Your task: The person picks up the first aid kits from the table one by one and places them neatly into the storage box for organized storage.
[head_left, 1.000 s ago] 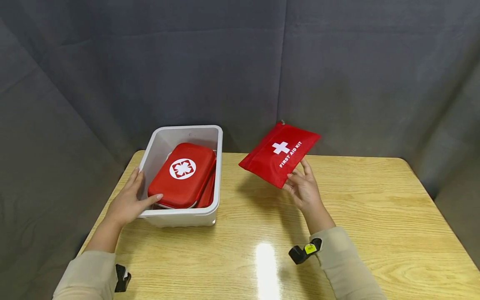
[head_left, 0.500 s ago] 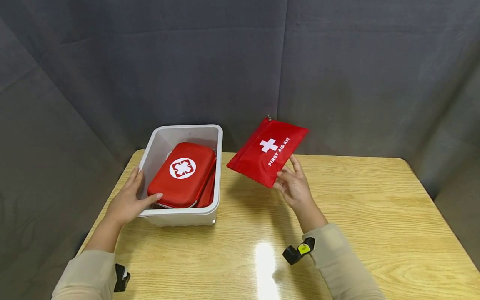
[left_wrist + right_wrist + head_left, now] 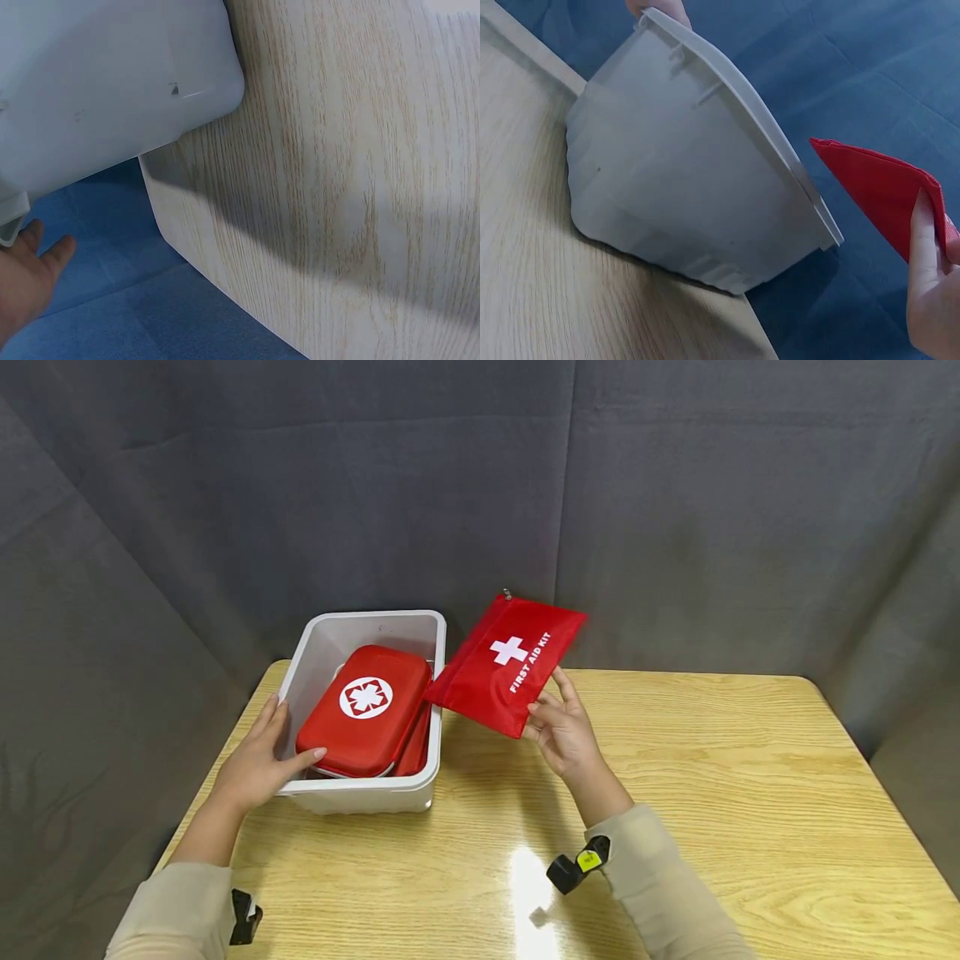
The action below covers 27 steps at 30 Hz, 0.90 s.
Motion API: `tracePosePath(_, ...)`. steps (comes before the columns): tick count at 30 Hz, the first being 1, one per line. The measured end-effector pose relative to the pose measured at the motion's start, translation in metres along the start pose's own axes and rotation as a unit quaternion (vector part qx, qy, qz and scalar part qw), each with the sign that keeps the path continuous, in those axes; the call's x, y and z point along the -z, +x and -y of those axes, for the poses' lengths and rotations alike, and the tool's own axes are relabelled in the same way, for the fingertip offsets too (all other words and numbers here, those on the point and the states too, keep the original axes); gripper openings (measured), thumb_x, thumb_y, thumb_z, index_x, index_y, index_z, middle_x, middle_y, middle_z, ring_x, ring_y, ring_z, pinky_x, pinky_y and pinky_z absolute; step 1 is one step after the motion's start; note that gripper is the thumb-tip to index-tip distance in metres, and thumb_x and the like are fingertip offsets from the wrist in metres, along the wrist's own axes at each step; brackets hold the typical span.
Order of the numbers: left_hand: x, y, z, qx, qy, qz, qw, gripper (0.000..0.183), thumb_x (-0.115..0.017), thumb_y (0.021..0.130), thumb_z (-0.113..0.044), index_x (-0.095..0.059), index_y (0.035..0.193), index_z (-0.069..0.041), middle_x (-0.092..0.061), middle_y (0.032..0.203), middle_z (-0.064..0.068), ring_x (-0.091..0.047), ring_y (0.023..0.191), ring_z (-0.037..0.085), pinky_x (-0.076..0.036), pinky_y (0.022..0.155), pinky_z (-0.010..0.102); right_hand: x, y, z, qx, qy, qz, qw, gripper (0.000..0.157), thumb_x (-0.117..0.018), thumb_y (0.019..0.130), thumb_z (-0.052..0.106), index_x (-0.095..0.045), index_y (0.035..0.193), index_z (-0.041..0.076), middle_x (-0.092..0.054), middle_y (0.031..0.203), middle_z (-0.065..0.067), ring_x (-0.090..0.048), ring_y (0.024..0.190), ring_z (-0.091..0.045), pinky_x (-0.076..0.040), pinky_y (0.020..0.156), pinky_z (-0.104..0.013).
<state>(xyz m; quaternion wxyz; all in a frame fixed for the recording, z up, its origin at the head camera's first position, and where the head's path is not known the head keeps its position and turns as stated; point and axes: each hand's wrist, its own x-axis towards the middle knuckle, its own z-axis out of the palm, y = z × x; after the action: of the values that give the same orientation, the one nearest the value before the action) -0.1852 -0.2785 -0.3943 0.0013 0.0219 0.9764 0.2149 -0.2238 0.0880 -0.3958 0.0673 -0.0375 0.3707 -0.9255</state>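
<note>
My right hand [image 3: 567,739] pinches the lower right corner of a flat red first aid pouch [image 3: 487,681] with a white cross and lettering. The pouch hangs tilted above the table, its left corner overlapping the right rim of a white plastic bin [image 3: 360,783] in the head view. In the right wrist view the pouch [image 3: 877,184] is held between thumb and fingers, apart from the bin wall [image 3: 675,165]. My left hand [image 3: 258,764] rests over the bin's front left corner, fingers extended along the rim, thumb reaching over a red hard-shell first aid case [image 3: 352,735] inside.
Another red item [image 3: 415,745] lies beside and partly under the case in the bin. The bin stands at the left of a wooden table [image 3: 712,793]. A grey curtain [image 3: 480,510] hangs behind the table and at its sides.
My right hand has carried the pouch leftward and slightly up, from over the table to the bin's right rim. The left hand, the bin and the case have stayed put.
</note>
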Motion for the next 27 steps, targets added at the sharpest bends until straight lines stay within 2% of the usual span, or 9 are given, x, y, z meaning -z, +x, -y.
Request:
tracePosePath(12, 0.0, -0.001, -0.002, -0.002, -0.008, 0.002, 1.0, 0.092, -0.05, 0.077, -0.055, -0.007, 0.137, -0.002, -0.001, 0.143, 0.016, -0.015, 0.123, 0.042, -0.025, 0.086, 0.062, -0.02, 0.002, -0.015, -0.02, -0.011, 0.012, 1.0, 0.066, -0.031, 0.08, -0.02, -0.021, 0.135, 0.015, -0.057, 0.089, -0.004, -0.06, 0.065, -0.014, -0.05, 0.056, -0.029)
tracePosePath(27, 0.0, 0.002, 0.0, -0.007, 0.0, -0.005, 1.0, 0.092, -0.051, 0.076, -0.054, -0.008, 0.137, -0.001, -0.001, 0.143, 0.016, -0.016, 0.123, 0.042, -0.024, 0.086, 0.062, -0.039, 0.008, -0.033, -0.035, -0.047, 0.025, 0.998, 0.067, -0.034, 0.078, -0.019, -0.023, 0.135, 0.014, -0.057, 0.086, -0.002, -0.057, 0.061, -0.013, -0.049, 0.053, -0.028)
